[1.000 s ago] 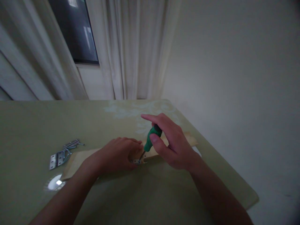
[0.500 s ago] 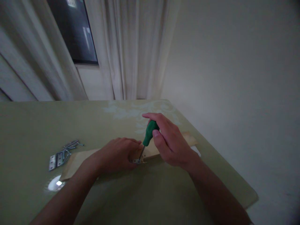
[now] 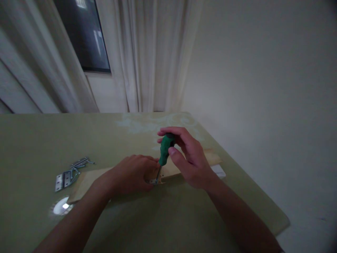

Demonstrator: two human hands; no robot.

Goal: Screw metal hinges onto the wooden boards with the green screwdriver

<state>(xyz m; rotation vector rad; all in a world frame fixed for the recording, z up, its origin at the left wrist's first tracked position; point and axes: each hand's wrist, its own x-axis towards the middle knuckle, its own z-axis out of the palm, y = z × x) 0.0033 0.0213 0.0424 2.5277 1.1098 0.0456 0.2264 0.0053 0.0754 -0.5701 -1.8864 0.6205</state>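
A green-handled screwdriver (image 3: pixel 165 150) stands slightly tilted, its shaft running down to a small metal hinge (image 3: pixel 152 181) at the near edge of a wooden board (image 3: pixel 173 169). My right hand (image 3: pixel 193 160) is closed round the handle, the thumb against its side and the fingers over its top. Across the middle of the board lies my left hand (image 3: pixel 133 172), gripping it, with the thumb side against the hinge. Part of the hinge is hidden under that hand. Small dark holes show in the wood to the right of the shaft.
More metal hinges (image 3: pixel 63 180) and several loose screws (image 3: pixel 89 162) lie left of the board on the green table (image 3: pixel 39 147). A white piece (image 3: pixel 218 170) sticks out from under its right end. Beyond the table are curtains (image 3: pixel 158 52) and a wall (image 3: pixel 258 88).
The screwdriver handle has tipped a little left and stands more upright. My right hand has shifted slightly left and its fingers have curled further over the handle's top. My left hand stays put.
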